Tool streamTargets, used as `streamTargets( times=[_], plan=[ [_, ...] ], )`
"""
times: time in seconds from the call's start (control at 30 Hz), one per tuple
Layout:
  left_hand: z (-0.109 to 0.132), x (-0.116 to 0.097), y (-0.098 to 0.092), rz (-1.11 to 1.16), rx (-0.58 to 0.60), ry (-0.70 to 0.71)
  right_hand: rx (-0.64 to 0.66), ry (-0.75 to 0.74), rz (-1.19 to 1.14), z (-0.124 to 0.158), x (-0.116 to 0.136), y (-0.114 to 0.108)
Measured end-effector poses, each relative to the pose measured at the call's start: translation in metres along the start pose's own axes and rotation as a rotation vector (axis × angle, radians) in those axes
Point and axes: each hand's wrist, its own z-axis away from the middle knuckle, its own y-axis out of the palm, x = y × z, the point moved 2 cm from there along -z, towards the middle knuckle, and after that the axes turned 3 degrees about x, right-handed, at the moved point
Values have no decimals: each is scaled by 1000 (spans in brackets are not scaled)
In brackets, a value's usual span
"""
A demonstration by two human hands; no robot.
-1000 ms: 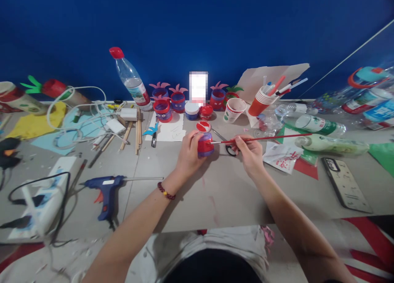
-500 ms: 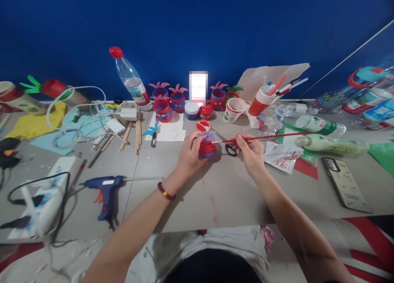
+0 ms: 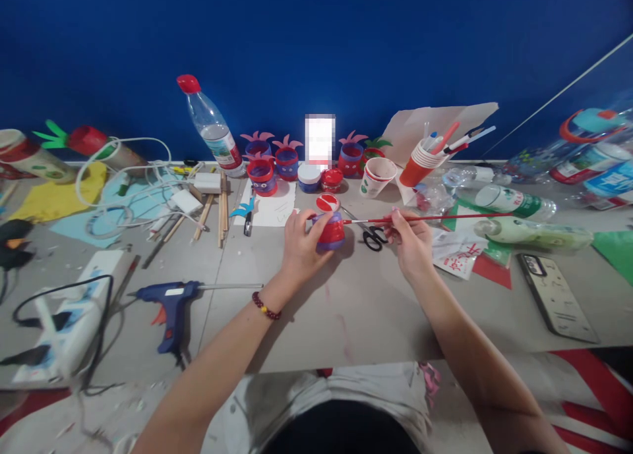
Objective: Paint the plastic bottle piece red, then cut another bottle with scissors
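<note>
Pot, banded red and purple, sits upright in your left hand, seen from the head camera, with your thumb and fingers wrapped around its near left side. Your right hand, to the right of the pot, pinches a red paintbrush; its bristles point at the pot's right side, though you cannot tell whether they touch. Scissors lie between the pot and your right hand.

Just behind the pot lies a round lid smeared red and white. Farther behind it stand a red jar, contents unclear, and a blue jar with a white top. Leaf-topped pots stand behind the pot on both sides. Behind it to the right, a white paper cup leans, its inside streaked reddish; farther right, stacked orange cups hold pens. Behind the pot to the left, a clear bottle wears a red cap; you cannot make out its liquid level.
</note>
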Motion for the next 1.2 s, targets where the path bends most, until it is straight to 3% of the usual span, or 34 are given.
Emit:
streamTargets(
  times=[0.3,0.5,0.83,1.2],
  plan=[
    [2,3,2,23,104,-76,74,40,-10,11,-3,10],
    [2,4,6,71,9,-65,90,33,-11,12,-1,13],
    [2,-5,13,-46,-112,-2,80,57,39,16,-6,15],
    [2,-5,16,-92,-139,21,53,16,86,11,1,14]
  ],
)
